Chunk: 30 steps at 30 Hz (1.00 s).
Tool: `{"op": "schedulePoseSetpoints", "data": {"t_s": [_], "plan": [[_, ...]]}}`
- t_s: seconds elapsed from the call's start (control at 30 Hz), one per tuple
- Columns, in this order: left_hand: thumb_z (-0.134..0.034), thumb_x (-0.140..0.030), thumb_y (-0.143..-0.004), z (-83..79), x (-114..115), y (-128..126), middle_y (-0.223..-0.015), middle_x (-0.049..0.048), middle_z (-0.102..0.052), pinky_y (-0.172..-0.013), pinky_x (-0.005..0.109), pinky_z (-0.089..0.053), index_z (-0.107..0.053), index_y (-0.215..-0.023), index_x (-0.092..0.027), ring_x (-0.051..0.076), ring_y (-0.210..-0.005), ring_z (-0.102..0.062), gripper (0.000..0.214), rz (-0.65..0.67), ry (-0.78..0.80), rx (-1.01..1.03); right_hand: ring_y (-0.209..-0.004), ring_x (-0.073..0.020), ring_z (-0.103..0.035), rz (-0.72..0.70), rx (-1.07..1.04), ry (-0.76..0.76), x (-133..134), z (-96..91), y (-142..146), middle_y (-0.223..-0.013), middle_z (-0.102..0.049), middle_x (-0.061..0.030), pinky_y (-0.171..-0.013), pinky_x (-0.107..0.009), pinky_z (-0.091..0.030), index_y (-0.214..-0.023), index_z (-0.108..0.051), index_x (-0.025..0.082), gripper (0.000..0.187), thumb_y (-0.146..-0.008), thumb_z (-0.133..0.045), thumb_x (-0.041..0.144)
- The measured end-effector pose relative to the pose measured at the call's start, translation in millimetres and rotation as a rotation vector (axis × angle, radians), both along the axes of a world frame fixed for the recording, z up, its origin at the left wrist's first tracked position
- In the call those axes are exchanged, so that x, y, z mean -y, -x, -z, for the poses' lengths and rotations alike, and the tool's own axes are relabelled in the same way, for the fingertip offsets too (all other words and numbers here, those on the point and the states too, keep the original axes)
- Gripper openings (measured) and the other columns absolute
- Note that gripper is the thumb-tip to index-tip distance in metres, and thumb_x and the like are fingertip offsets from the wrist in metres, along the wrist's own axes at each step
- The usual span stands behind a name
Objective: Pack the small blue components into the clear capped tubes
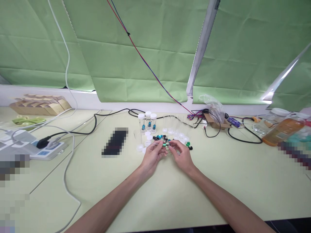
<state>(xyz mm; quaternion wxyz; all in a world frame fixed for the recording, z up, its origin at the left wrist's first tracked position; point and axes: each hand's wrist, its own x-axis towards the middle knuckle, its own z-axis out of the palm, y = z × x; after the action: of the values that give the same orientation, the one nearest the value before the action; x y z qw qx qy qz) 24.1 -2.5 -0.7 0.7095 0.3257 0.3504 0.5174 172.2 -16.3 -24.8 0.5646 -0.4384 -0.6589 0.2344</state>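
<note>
Over the middle of the table, my left hand (152, 158) is closed on a small green cylindrical part (164, 145) with thin metal wire or rod reaching left. My right hand (182, 155) meets it from the other side, fingertips pinched at a tiny dark piece (169, 141) by the green part's end. Just beyond the fingers lie small blue and black parts (159, 137), partly hidden. White caps (147, 138) are scattered to the left. Behind them stand three transparent capped tubes (148, 121) with blue parts inside. More transparent tubes (170, 123) stand further right.
A blurred dark flat object (115, 142) lies to the left. A power strip (50, 150) with plugs and cables sits far left, near cardboard boxes (40, 105). A small carton (216, 120), wires and an orange bottle (282, 131) are at the right. Green curtains (145, 64) hang behind.
</note>
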Motion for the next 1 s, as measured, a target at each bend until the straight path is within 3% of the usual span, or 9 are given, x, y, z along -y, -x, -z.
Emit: {"op": "schedulePoseSetpoints", "data": {"t_s": [1.0], "plan": [[-0.081,-0.032,-0.069,2.2,0.5,-0.7,-0.070,0.0047,-0.067,-0.060,0.020,-0.052,-0.069,-0.086,-0.011,0.010,-0.062,-0.061,0.029,0.036,-0.014,0.046,-0.086,-0.0188,-0.063,0.012,0.105,-0.100,-0.3,-2.3,-0.4,-0.095,-0.066,-0.0058,-0.076,-0.031,-0.054,-0.104,-0.064,0.022,0.016,-0.092,-0.054,0.020]]}}
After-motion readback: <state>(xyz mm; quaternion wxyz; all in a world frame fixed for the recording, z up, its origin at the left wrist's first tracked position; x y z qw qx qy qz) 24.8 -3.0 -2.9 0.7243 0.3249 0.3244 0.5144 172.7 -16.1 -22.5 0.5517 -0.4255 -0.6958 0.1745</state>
